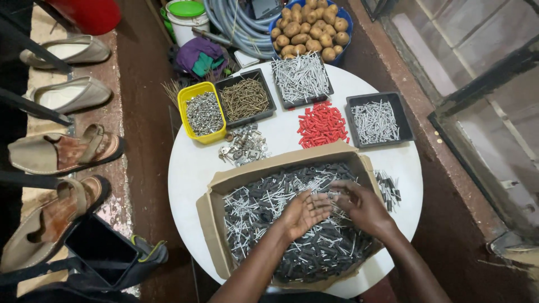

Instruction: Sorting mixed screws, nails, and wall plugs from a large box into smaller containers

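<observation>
Soft, even daylight over the work, dim all around it.

The round white table (185, 168) is brightest and throws no hard glare; shadows under the hands are faint. The floor and left side sink into gloom. Small nails smear together, both hands look slightly motion-blurred, and straight lines bow at the wide-angle edges.

Brown cardboard box (216, 185) sits open at the tabletop's (185, 168) near edge, flaps splayed. Behind it, a yellow tub (188, 96) and three black trays (393, 101).
</observation>
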